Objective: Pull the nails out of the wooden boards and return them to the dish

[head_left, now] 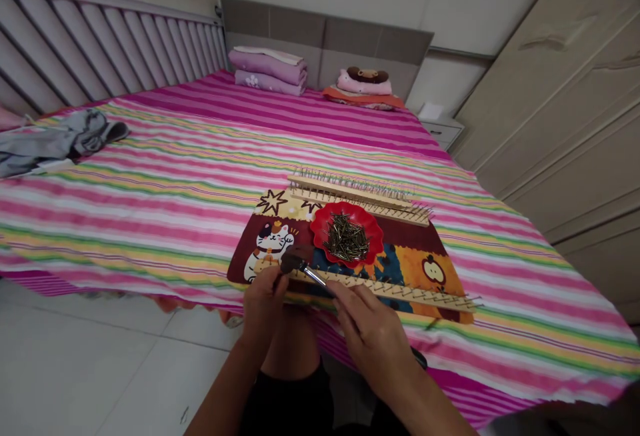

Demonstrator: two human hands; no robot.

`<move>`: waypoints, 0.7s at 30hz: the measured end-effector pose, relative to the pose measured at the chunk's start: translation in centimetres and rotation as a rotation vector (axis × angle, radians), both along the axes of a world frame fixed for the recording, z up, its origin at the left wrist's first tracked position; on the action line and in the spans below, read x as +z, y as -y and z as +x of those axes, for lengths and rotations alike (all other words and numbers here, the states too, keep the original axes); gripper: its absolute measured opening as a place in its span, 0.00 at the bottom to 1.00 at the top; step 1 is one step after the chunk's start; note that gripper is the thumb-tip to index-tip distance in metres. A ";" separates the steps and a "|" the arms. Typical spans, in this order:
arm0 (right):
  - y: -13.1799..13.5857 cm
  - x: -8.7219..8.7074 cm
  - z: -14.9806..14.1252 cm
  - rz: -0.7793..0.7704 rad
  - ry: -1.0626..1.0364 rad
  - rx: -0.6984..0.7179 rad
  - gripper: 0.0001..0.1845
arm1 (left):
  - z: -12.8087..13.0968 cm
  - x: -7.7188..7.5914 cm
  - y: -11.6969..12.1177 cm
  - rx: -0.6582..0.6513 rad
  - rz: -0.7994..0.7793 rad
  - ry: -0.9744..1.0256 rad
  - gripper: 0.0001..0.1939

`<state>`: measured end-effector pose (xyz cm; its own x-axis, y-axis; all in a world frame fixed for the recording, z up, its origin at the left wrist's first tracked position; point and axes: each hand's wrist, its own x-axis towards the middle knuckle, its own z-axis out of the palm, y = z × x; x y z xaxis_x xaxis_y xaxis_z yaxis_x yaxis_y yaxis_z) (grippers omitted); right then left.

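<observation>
Low down, right hand (373,333) grips hammer (300,266); left hand (263,303) pinches at strip (400,291).

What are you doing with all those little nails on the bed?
A person sits at the edge of a striped bed, working on a wooden strip studded with small nails. The right hand holds a small hammer, its head over the strip's near end, while the left hand sits by that end. A red dish of nails rests on a cartoon cat cloth, with more nailed strips behind it.
</observation>
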<state>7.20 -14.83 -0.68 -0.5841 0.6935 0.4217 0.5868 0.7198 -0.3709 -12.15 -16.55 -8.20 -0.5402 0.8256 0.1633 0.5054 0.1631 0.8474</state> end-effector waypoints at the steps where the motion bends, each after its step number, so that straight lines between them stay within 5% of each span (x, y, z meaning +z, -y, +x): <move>1: 0.0 0.0 -0.1 0.006 0.020 0.001 0.19 | 0.0 0.0 0.0 0.003 0.001 -0.001 0.13; 7: 0.2 0.8 0.8 -0.030 -0.032 0.003 0.19 | -0.1 0.0 -0.1 0.013 0.011 -0.005 0.14; 12: 1.9 0.3 6.0 -0.153 -0.166 0.018 0.17 | 0.0 0.4 -0.2 0.043 0.024 -0.006 0.11; 17: 4.1 -3.9 13.4 -0.352 -0.050 -0.042 0.16 | 0.3 1.2 0.5 0.092 0.006 -0.025 0.15; 21: 5.3 -7.7 18.1 -0.497 -0.042 -0.179 0.15 | 0.9 3.3 0.9 0.138 -0.007 -0.102 0.18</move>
<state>25.26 -20.15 -8.42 -0.4275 0.9033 0.0375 0.6617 0.3409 -0.6679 -11.26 -17.41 -4.92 -0.6294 0.7460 0.2176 0.5612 0.2428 0.7912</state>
